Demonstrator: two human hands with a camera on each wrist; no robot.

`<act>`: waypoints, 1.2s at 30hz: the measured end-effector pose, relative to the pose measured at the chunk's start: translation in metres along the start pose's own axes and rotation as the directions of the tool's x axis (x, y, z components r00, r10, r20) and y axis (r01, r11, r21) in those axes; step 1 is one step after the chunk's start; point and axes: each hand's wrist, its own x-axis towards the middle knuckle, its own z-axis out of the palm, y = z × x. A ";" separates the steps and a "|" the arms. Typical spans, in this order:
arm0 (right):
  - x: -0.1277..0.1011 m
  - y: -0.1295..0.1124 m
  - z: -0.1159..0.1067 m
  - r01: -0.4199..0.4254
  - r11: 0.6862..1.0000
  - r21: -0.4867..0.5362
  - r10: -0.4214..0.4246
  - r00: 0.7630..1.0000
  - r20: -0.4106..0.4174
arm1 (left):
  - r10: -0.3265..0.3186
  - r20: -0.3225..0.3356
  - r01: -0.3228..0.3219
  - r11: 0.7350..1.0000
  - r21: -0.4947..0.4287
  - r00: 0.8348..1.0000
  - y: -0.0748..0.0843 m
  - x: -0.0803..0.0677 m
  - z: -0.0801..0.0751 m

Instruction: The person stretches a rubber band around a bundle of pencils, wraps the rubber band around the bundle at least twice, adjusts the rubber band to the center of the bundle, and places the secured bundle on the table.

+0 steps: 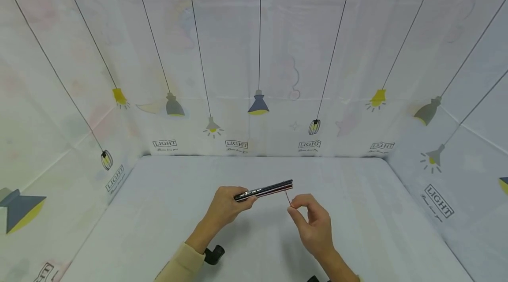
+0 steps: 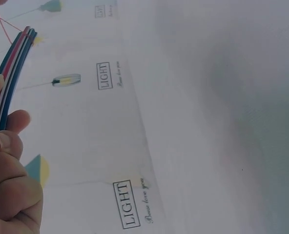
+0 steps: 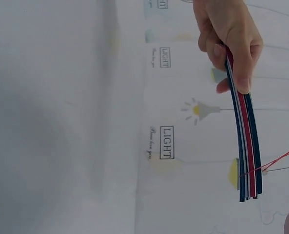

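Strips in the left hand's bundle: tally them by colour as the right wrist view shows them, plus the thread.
Dark blue strips: 2
Red strip: 1
White strip: 1
Red thread: 1
Total: 5

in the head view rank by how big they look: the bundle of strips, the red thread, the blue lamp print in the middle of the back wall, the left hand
1. Left hand.
2. Bundle of strips, longer than the hand but much thinner, so these two are close.
3. Blue lamp print, though it sits farther from the camera.
4. Red thread, only a thin short piece shows.
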 end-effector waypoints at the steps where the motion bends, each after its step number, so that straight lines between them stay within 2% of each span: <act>1: 0.000 0.000 0.000 0.012 1.000 0.005 -0.012 1.000 0.009 | -0.004 0.001 0.004 1.000 0.000 1.000 0.000 0.000 0.000; 6: -0.001 0.003 0.000 0.067 0.997 0.032 -0.070 0.992 0.103 | -0.004 0.006 0.004 1.000 0.005 1.000 0.002 -0.001 0.000; 9: -0.002 0.005 0.001 0.055 0.998 -0.005 -0.054 0.990 0.133 | -0.010 0.006 0.010 1.000 0.000 1.000 0.002 -0.002 0.001; 12: -0.002 0.005 0.002 -0.018 0.996 -0.085 0.030 0.990 0.137 | -0.011 0.017 0.011 1.000 0.011 1.000 0.002 -0.003 0.002; 14: -0.002 0.006 0.003 -0.100 0.982 -0.158 0.120 0.986 0.119 | -0.014 0.040 0.014 1.000 0.021 0.999 0.003 -0.004 0.002; 16: 0.000 0.006 0.002 -0.192 0.952 -0.238 0.216 0.973 0.080 | -0.015 0.066 0.013 0.999 0.037 0.998 0.003 -0.005 0.003; 18: 0.004 0.007 0.000 -0.292 0.907 -0.305 0.310 0.951 0.013 | -0.008 0.087 0.004 0.999 0.048 0.996 0.003 -0.006 0.003; 22: 0.013 0.013 -0.010 -0.500 0.804 -0.324 0.479 0.865 -0.147 | 0.049 0.098 -0.055 0.997 0.053 0.994 0.004 -0.005 0.002; 24: 0.018 0.016 -0.016 -0.588 0.753 -0.296 0.552 0.809 -0.201 | 0.079 0.100 -0.083 0.996 0.043 0.992 0.005 -0.005 0.002; 27: 0.023 0.021 -0.023 -0.699 0.686 -0.201 0.667 0.715 -0.210 | 0.116 0.103 -0.118 0.993 0.017 0.988 0.003 -0.005 0.002; 30: 0.026 0.024 -0.030 -0.784 0.620 -0.023 0.773 0.616 -0.152 | 0.159 0.105 -0.158 0.987 -0.014 0.982 0.003 -0.005 0.002; 32: 0.027 0.026 -0.036 -0.812 0.570 0.126 0.822 0.566 -0.069 | 0.187 0.103 -0.184 0.982 -0.037 0.977 0.002 -0.005 0.002; 34: 0.026 0.030 -0.043 -0.819 0.501 0.279 0.844 0.534 0.050 | 0.206 0.100 -0.200 0.977 -0.069 0.973 0.003 -0.005 0.002; 35: 0.025 0.032 -0.046 -0.818 0.456 0.350 0.847 0.520 0.112 | 0.208 0.097 -0.200 0.976 -0.087 0.973 0.003 -0.005 0.002; 36: 0.024 0.035 -0.049 -0.813 0.413 0.411 0.838 0.516 0.177 | 0.210 0.095 -0.199 0.974 -0.109 0.973 0.004 -0.005 0.002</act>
